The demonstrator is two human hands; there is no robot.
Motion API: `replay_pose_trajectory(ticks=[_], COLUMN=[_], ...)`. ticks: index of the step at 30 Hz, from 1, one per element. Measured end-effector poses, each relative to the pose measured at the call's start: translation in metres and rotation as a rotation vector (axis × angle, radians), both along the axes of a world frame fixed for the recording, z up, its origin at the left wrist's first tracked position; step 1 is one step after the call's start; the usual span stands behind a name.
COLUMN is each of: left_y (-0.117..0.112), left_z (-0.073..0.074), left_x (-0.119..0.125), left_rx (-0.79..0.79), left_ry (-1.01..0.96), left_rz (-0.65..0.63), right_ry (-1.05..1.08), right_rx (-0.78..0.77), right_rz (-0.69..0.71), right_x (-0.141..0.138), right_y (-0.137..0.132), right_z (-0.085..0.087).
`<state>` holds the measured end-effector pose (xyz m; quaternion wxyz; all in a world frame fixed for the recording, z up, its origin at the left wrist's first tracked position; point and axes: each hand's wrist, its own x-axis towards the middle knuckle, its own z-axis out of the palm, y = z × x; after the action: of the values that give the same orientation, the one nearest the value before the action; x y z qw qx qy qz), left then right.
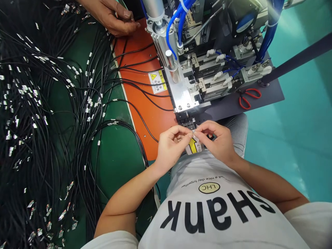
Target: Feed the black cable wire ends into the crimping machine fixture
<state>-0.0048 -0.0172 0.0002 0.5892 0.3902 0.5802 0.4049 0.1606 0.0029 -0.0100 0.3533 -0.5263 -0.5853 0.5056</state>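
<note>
My left hand (172, 147) and my right hand (219, 141) meet in front of the machine. Thumb and fingertips of each are pinched together, almost touching. Whatever lies between them is tiny and mostly covered by the fingers, so I cannot make it out. A thin black cable (142, 116) runs across the orange plate toward my left hand and disappears behind it. Just below the fingertips shows a label with a yellow arrow (193, 146). Beyond them is the machine's dark front track (187, 120), under a metal press block (183, 98).
Piles of black cables (85, 100) with shiny metal ends cover the green table (114, 141) at left. Several cables cross the orange plate (135, 31) into the machine. Another person's hand (116, 19) is at its far end. Red-handled pliers (249, 98) lie at right.
</note>
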Motion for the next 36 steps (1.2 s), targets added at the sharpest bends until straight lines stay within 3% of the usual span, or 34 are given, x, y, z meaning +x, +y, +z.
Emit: replay_pose_trajectory(ticks=[6, 11, 14, 18, 23, 36], left_y=[-0.009, 0.002, 0.014, 0.024, 0.026, 0.031], left_z=[-0.013, -0.015, -0.022, -0.038, -0.049, -0.05], left_x=[0.001, -0.011, -0.021, -0.028, -0.032, -0.034], left_rx=[0.28, 0.431, 0.614, 0.757, 0.791, 0.764], left_ry=[0.22, 0.467, 0.711, 0.823, 0.833, 0.861], left_rz=[-0.071, -0.22, -0.267, -0.29, -0.32, -0.367], right_ry=[0.154, 0.137, 0.173, 0.25, 0.275, 0.258], right_rx=[-0.228, -0.221, -0.304, -0.39, -0.413, -0.41], right_rz=[0.066, 0.004, -0.032, -0.044, -0.05, -0.034], right_x=[0.006, 0.01, 0.01, 0.008, 0.006, 0.007], right_y=[0.001, 0.015, 0.032, 0.047, 0.049, 0.052], right_z=[-0.007, -0.009, -0.021, -0.041, -0.052, -0.052])
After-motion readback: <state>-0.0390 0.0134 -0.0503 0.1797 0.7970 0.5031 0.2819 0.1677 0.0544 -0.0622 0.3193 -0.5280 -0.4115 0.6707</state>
